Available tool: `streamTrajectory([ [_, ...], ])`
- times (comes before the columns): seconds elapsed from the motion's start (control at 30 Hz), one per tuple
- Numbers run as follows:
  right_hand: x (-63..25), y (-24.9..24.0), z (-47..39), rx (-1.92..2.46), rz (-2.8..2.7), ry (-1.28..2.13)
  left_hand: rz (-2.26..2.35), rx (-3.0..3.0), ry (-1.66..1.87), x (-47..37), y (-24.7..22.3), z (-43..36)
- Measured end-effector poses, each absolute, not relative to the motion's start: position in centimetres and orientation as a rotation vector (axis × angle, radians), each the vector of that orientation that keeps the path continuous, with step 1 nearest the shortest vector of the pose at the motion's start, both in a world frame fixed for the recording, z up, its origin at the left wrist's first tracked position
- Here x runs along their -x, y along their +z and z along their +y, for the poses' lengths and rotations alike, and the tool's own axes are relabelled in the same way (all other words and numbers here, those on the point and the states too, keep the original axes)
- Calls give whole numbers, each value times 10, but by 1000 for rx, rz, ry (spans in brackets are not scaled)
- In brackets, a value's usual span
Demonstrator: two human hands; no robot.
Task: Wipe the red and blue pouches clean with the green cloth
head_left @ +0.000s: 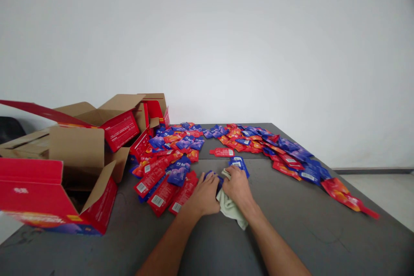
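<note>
Near the middle of the dark grey table, my right hand (238,186) grips a pale green cloth (231,211), which hangs loosely toward me. Just left of it, my left hand (205,195) holds a blue pouch (220,181) against the tabletop, its fingers bent over it. Most of that pouch is hidden under my hands and the cloth. Right beyond my right hand lies another blue pouch (241,164) with a white label. Farther back, a red pouch (221,152) rests flat with its spout end to the left.
Open red cartons (93,215) crowd the table's left side, flaps sticking out. A pile of red and blue pouches (176,168) lies beside them. More pouches (287,148) run along the right edge, one red pouch (346,194) nearest me. A white wall (220,51) stands behind.
</note>
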State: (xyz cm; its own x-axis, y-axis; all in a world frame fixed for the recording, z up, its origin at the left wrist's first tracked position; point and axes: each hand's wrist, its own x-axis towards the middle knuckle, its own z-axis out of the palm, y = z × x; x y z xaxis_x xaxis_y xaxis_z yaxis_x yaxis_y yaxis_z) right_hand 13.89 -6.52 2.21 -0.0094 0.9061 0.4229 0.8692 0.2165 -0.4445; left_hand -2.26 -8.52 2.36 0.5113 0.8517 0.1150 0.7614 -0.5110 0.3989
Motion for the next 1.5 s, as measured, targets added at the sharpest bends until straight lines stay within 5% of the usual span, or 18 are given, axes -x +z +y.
streamTrajectory([
  [0.23, -127, 35, -72, 1431, -1723, 76, 1504, -2378, 596, 28, 30, -81],
  [0.53, -101, 38, -89, 1127, -1767, 225, 1212, -1406, 1392, 40, 18, -58],
  [0.7, -92, 25, -90, 1060, -1899, 253, 765, -1014, 1264, 37, 29, -64],
  [1.07, -125, 35, -74, 1226, -1682, -58, 545, -1229, 1067, 39, 30, -68],
  [1.5, -92, 30, -91, 955, -2016, 259, 595, -879, 1316, 41, 21, -61],
])
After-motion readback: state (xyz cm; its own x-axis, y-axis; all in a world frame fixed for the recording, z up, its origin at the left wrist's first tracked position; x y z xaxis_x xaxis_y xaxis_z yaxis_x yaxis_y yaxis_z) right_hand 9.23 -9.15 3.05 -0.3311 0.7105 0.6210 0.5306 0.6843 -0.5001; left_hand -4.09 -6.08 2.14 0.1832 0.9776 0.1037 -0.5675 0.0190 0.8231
